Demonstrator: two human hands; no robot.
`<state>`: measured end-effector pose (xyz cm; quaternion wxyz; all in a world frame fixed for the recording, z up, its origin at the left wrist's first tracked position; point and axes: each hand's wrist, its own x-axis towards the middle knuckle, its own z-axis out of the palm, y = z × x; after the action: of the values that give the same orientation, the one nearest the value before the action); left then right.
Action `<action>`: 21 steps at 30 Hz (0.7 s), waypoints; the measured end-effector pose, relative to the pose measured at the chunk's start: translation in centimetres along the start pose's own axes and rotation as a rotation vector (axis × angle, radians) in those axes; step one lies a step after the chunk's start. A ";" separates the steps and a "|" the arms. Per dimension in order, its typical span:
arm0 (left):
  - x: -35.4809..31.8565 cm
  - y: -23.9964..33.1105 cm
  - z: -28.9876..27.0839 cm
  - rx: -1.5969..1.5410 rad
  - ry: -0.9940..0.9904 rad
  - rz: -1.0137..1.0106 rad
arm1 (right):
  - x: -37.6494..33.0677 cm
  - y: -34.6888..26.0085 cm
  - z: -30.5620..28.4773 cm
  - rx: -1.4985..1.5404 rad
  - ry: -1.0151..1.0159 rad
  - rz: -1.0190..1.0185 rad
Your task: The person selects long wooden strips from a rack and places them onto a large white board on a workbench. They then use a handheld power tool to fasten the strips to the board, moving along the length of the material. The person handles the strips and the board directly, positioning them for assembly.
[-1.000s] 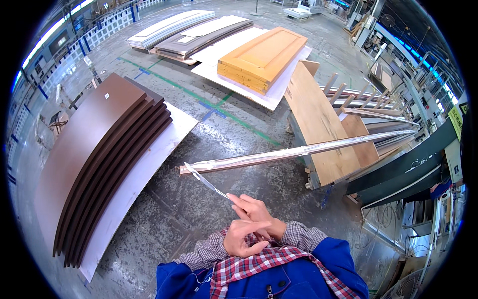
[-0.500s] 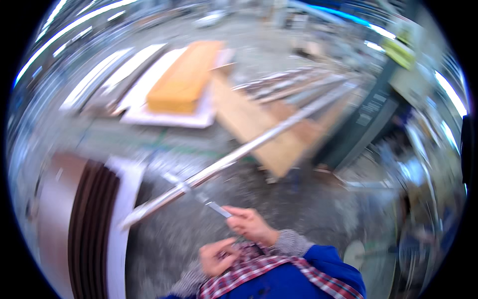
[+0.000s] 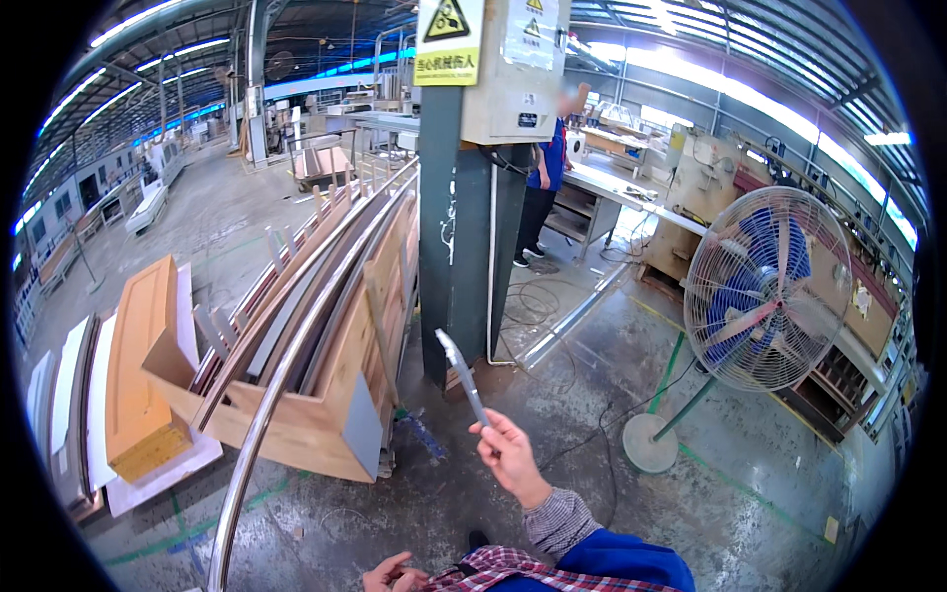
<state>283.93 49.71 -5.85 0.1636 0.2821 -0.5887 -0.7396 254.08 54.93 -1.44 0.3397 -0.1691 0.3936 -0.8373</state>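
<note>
My right hand is raised in front of me and grips a thin grey strip that points up and to the left. Low at the frame's bottom edge, my left hand lies against my plaid shirt with its fingers curled; whether it holds anything is not visible. A long pale curved moulding runs from the floor at lower left up toward the dark steel column.
Wooden door panels and frames are stacked at left, with an orange panel on the floor. A standing fan is at right, cables trailing on the concrete. Another person stands behind the column by a workbench.
My view has swung from the floor and stacked panels up toward the column and fan. My right hand has lifted the strip upward, and my left hand has dropped away from it.
</note>
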 end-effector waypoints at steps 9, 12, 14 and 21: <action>18.1 3.6 8.2 -0.020 -0.311 0.117 | 15.4 -7.0 -10.6 -0.314 0.289 -0.154; 21.8 3.7 8.9 0.041 -0.301 0.075 | 20.8 -7.9 -11.5 -0.376 0.319 -0.164; 24.5 3.8 8.8 0.083 -0.314 0.046 | 25.1 -7.4 -12.2 -0.432 0.323 -0.176; 36.1 7.3 10.2 0.261 -0.377 0.108 | 42.4 -5.4 -10.6 -0.942 0.324 -0.476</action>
<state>248.63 35.03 -5.42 0.0521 0.1256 -0.7138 -0.6870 215.70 33.48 -3.31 -0.0363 -0.2559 0.7239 -0.6397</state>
